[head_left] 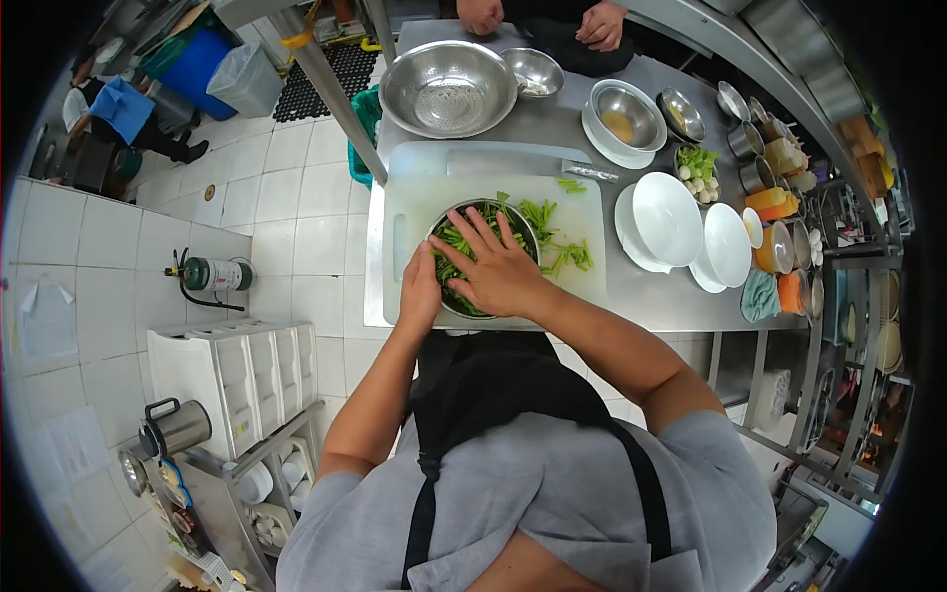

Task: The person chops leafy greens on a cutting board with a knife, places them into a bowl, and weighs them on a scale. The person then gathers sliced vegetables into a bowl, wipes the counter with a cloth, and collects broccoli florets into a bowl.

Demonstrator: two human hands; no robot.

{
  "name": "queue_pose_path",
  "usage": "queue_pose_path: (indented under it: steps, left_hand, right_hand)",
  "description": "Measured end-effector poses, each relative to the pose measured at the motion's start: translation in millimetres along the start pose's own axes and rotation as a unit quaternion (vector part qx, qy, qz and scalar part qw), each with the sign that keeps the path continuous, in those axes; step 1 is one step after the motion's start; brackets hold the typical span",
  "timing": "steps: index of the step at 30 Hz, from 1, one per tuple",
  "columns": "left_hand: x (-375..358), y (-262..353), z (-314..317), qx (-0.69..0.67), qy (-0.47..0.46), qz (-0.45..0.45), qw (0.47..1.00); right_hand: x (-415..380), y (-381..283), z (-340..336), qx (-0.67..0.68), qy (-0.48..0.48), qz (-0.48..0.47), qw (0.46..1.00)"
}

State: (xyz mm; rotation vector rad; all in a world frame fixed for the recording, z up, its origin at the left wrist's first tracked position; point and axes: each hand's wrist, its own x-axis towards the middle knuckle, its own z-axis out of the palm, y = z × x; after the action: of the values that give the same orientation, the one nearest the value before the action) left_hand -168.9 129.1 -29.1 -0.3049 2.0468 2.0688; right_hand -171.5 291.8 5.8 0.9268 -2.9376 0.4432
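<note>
A round metal bowl (534, 240) filled with chopped green vegetables (456, 237) stands on a white cutting board (582, 217). My right hand (490, 264) lies over the greens in the bowl, palm down, its fingers spread. Against the bowl's left side rests my left hand (421, 288), fingers stretched out along the rim. More cut green stems (567, 257) are scattered on the board to the right of the bowl. A knife (590, 172), partly seen, lies along the board's far edge.
A large metal basin (449, 89) and a smaller metal bowl (534, 73) stand behind the board. White bowls (667, 219) and ingredient containers line the right side. Across the table are another person's hands (601, 26). A metal post (330, 89) rises at the table's left.
</note>
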Motion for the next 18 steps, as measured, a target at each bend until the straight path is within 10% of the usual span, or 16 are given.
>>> queue_pose_path:
  steps: [10,18]
  left_hand:
    - [2,1,-11,-0.028,-0.085,-0.036,0.995]
    - [-3,17,-9,-0.063,-0.06,-0.11,0.99]
  right_hand:
    - [8,38,-64,0.286,-0.062,-0.033,0.956]
    - [-62,107,-65,0.36,0.136,0.218,0.897]
